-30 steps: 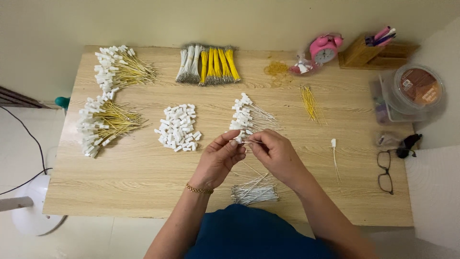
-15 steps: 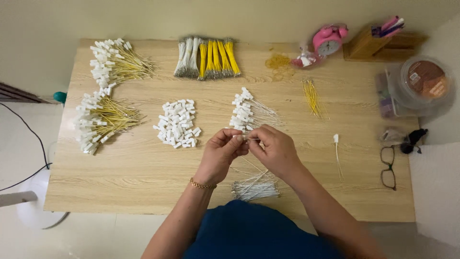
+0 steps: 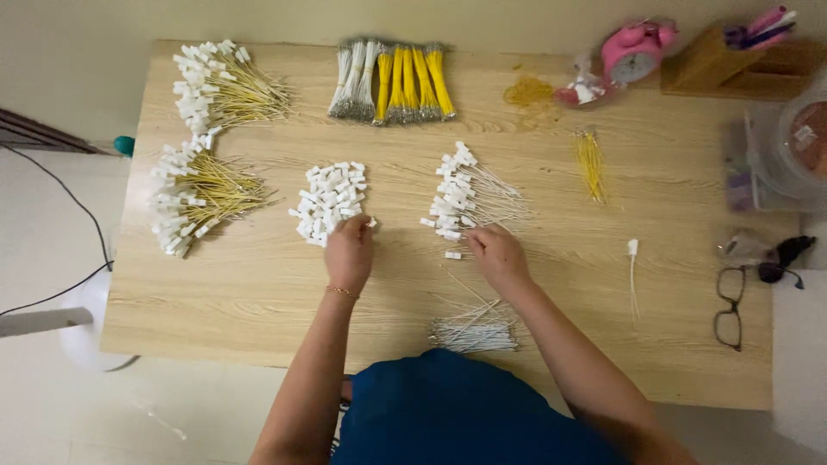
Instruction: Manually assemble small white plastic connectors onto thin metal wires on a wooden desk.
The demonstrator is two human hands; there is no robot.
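Wooden table (image 3: 258, 293), pale floor around it. Left hand (image 3: 349, 250) pinches into pile of small white connectors (image 3: 330, 200), just ahead of its grip; likely light, hard, easy to scatter, best nipped by the sides. Right hand (image 3: 497, 254) rests by white-wired connectors (image 3: 469, 194); grip state unclear. Far right of it: clear lidded tub (image 3: 788, 155), round brown label.
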